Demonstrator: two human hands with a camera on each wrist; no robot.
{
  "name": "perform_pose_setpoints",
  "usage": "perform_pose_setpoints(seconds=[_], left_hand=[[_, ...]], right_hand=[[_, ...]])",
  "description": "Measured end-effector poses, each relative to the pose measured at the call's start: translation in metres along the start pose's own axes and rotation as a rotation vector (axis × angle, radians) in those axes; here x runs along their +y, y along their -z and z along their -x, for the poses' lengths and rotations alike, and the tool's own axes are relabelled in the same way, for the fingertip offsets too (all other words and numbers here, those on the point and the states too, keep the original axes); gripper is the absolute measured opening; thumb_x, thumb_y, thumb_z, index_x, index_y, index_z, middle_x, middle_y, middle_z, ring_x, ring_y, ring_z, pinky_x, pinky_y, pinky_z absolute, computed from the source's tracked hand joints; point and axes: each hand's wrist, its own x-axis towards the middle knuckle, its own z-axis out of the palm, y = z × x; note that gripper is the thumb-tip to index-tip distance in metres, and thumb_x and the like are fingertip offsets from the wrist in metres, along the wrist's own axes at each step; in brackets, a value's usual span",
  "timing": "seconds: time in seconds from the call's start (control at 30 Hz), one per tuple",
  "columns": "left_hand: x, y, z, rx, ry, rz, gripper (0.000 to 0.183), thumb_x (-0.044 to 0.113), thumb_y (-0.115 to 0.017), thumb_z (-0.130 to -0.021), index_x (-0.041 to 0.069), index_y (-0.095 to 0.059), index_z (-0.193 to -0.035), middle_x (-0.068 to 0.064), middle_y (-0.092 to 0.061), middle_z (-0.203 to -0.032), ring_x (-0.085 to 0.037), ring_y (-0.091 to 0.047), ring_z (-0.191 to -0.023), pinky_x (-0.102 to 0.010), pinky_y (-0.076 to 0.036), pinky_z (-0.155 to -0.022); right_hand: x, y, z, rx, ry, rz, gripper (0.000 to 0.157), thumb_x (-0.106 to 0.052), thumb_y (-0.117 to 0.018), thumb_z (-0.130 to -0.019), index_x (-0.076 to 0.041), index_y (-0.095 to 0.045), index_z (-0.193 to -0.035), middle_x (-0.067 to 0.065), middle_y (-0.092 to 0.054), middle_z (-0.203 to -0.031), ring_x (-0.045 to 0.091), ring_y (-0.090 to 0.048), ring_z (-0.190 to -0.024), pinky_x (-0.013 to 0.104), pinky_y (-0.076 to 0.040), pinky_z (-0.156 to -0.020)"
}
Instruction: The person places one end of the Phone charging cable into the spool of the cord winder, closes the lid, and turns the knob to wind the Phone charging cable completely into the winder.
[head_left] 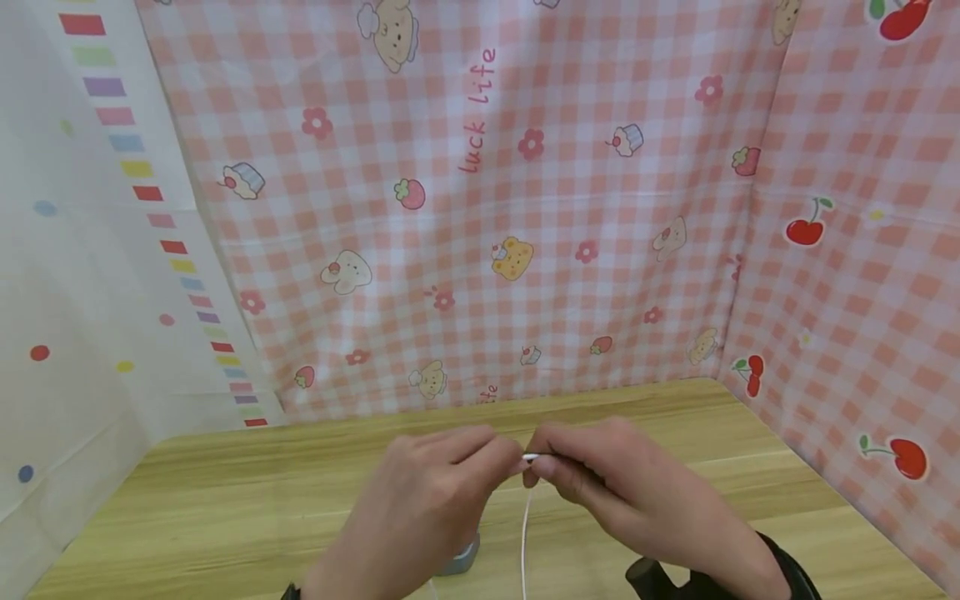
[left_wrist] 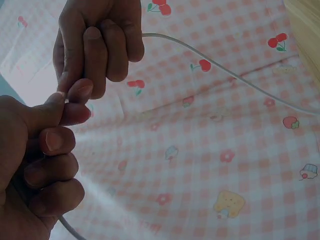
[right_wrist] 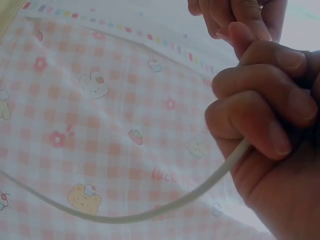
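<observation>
A pink-checked cloth (head_left: 450, 225) fills the back, and in front of it stretches the wooden table (head_left: 217, 492), its grain running roughly side to side. And here's the business: two hands in the air over the table, fingertips meeting. The left hand (head_left: 435, 492) comes in from the near left, fingers curled, thumb and forefinger pinching at the meeting point. The right hand (head_left: 622, 483) answers from the right, curled too, gripping the white cable (head_left: 524, 542). Below, half behind the left hand, a grey block (head_left: 461, 557) sits on the table.

Follow that cable: it drops from the right hand's fingers, nearly straight down towards the near edge of view. The right wrist view has it leaving the curled fingers in a long, slack bow. Another length (left_wrist: 72, 229) slips out under the left hand's fingers; whether it's the same cable, I can't tell.

Now the smallest piece, and everything turns on it: a white tip (head_left: 530, 457), lying crosswise right between the two sets of fingertips, long axis pointing from one hand to the other. Neither hand is clearly nearer; which one owns it, the fingers hide.
</observation>
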Motion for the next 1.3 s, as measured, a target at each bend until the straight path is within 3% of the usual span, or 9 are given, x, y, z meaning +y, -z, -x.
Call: perform_pose_setpoints(seconds=[0.17,0.3,0.4,0.57,0.77,0.9,1.0,1.17,1.3], left_hand=[[-0.005,0.002,0.004,-0.006,0.042,0.054,0.012,0.007,-0.059,-0.09,0.01,-0.056,-0.079,0.006,-0.047,-0.06,-0.002,-0.03,-0.048,-0.008,-0.027,-0.043],[-0.015,0.016,0.008,0.013,0.137,0.043,0.027,0.025,-0.046,-0.099,0.009,-0.06,-0.082,0.005,-0.056,-0.066,-0.003,-0.042,-0.052,-0.013,-0.04,-0.044],[-0.021,0.029,0.01,0.07,0.182,0.019,0.038,0.032,-0.039,-0.1,0.01,-0.061,-0.078,0.005,-0.055,-0.063,-0.005,-0.043,-0.052,-0.018,-0.041,-0.044],[-0.02,0.032,0.007,0.115,0.166,-0.043,0.041,0.032,-0.041,-0.1,0.01,-0.061,-0.073,0.005,-0.055,-0.061,-0.005,-0.042,-0.049,-0.019,-0.04,-0.041],[-0.008,0.006,0.004,0.017,0.074,-0.022,0.018,0.013,-0.059,-0.091,0.011,-0.058,-0.074,0.007,-0.052,-0.061,-0.002,-0.037,-0.048,-0.011,-0.032,-0.04],[-0.004,-0.007,0.003,-0.019,0.029,-0.033,0.019,0.004,-0.069,-0.079,0.012,-0.054,-0.071,0.006,-0.04,-0.058,-0.003,-0.027,-0.047,-0.01,-0.019,-0.043],[-0.006,-0.008,0.004,-0.022,0.036,-0.023,0.015,0.007,-0.069,-0.081,0.012,-0.056,-0.074,0.007,-0.044,-0.058,-0.002,-0.03,-0.047,-0.009,-0.024,-0.042],[-0.02,0.01,0.01,0.015,0.133,-0.018,0.022,0.023,-0.053,-0.096,0.011,-0.06,-0.079,0.007,-0.056,-0.063,-0.003,-0.043,-0.051,-0.015,-0.043,-0.044],[-0.035,0.034,0.019,0.097,0.218,-0.118,0.042,0.036,-0.039,-0.1,0.011,-0.061,-0.075,0.005,-0.057,-0.06,-0.005,-0.045,-0.048,-0.024,-0.042,-0.041]], right_hand=[[0.001,0.005,0.002,0.01,-0.029,0.082,0.015,-0.001,-0.05,-0.094,-0.014,-0.057,-0.093,-0.007,-0.042,-0.064,0.0,-0.029,-0.053,0.011,-0.033,-0.05],[0.006,0.025,0.011,0.111,-0.068,0.26,0.021,0.004,-0.057,-0.088,-0.016,-0.06,-0.089,-0.011,-0.05,-0.068,-0.001,-0.036,-0.055,0.011,-0.036,-0.05],[0.01,0.042,0.02,0.19,-0.095,0.328,0.029,0.011,-0.059,-0.084,-0.018,-0.061,-0.086,-0.012,-0.045,-0.062,-0.001,-0.037,-0.051,0.012,-0.036,-0.046],[0.011,0.048,0.023,0.155,-0.116,0.281,0.031,0.01,-0.059,-0.085,-0.022,-0.059,-0.088,-0.013,-0.04,-0.059,-0.002,-0.037,-0.049,0.012,-0.035,-0.045],[0.006,0.015,0.007,0.014,-0.044,0.066,0.02,0.004,-0.053,-0.092,-0.015,-0.057,-0.096,-0.008,-0.045,-0.062,-0.001,-0.041,-0.053,0.011,-0.039,-0.047],[0.003,-0.003,-0.001,-0.007,-0.008,0.051,0.013,-0.001,-0.051,-0.094,-0.014,-0.054,-0.093,-0.005,-0.043,-0.059,-0.002,-0.038,-0.053,0.011,-0.037,-0.049],[0.004,-0.002,-0.001,0.007,-0.022,0.077,0.015,0.0,-0.054,-0.092,-0.015,-0.053,-0.089,-0.006,-0.041,-0.058,-0.002,-0.036,-0.053,0.01,-0.035,-0.048],[0.013,0.023,0.009,0.081,-0.065,0.21,0.025,0.007,-0.06,-0.085,-0.017,-0.054,-0.083,-0.009,-0.041,-0.059,-0.002,-0.038,-0.052,0.01,-0.035,-0.046],[0.022,0.049,0.024,0.197,-0.134,0.357,0.034,0.014,-0.06,-0.081,-0.018,-0.053,-0.079,-0.011,-0.042,-0.059,-0.001,-0.037,-0.05,0.012,-0.034,-0.045]])
